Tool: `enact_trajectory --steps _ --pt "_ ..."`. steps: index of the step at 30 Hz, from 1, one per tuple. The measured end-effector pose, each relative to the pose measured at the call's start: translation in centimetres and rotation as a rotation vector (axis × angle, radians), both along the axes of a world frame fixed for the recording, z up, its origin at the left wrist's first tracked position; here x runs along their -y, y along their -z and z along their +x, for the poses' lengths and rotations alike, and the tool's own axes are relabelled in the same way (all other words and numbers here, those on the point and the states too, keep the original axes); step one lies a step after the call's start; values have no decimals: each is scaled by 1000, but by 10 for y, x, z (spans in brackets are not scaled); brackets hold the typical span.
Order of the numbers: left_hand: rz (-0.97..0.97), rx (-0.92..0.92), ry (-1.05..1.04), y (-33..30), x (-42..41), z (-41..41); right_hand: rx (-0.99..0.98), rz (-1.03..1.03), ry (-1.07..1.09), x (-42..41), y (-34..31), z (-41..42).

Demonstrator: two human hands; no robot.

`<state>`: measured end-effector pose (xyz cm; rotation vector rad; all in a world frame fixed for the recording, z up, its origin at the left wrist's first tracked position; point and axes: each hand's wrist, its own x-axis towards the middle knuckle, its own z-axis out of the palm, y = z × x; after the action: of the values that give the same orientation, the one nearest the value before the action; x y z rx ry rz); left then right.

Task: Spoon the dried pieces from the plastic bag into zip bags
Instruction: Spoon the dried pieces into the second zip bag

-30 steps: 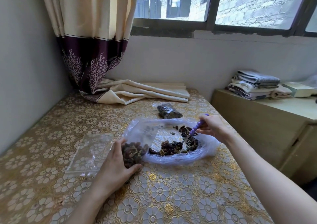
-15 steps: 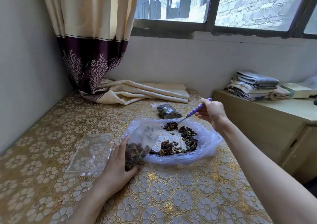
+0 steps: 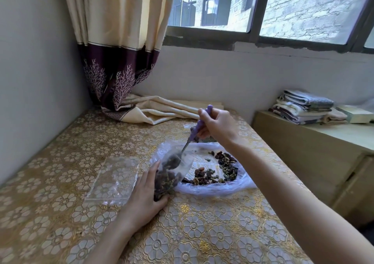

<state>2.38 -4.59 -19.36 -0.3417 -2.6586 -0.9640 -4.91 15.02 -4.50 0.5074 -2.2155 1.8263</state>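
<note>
A crumpled clear plastic bag [image 3: 228,189] lies open on the table with dark dried pieces [image 3: 220,170] spread inside it. My left hand [image 3: 144,197] grips a small zip bag [image 3: 172,170], partly filled with dried pieces, upright at the plastic bag's left edge. My right hand [image 3: 218,127] holds a purple-handled spoon [image 3: 195,132] tilted downward, with its metal bowl inside the zip bag's mouth. An empty zip bag [image 3: 114,179] lies flat just left of my left hand. A filled zip bag sits behind my right hand, mostly hidden.
The table [image 3: 202,233] has a gold floral cloth. A cream and purple curtain [image 3: 121,51] hangs at the back left, its end folded on the table [image 3: 162,110]. A wooden cabinet [image 3: 315,152] with folded towels [image 3: 303,108] stands to the right.
My right hand lifted a spoonful out of the plastic bag and carried it left, tipping the spoon into the zip bag held by my left hand.
</note>
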Motion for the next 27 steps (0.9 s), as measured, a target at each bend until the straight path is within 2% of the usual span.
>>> enact_trajectory --steps 6,12,19,27 --pt "21 -10 -3 2 0 -3 -158 19 2 3 -10 4" --pt "23 -20 -15 3 0 -4 -165 -1 61 -14 -10 3" --pt "19 -18 -23 3 1 -4 -22 -91 226 -53 4 -5" --pt "28 1 -21 1 0 -2 133 12 395 -96 34 -17"
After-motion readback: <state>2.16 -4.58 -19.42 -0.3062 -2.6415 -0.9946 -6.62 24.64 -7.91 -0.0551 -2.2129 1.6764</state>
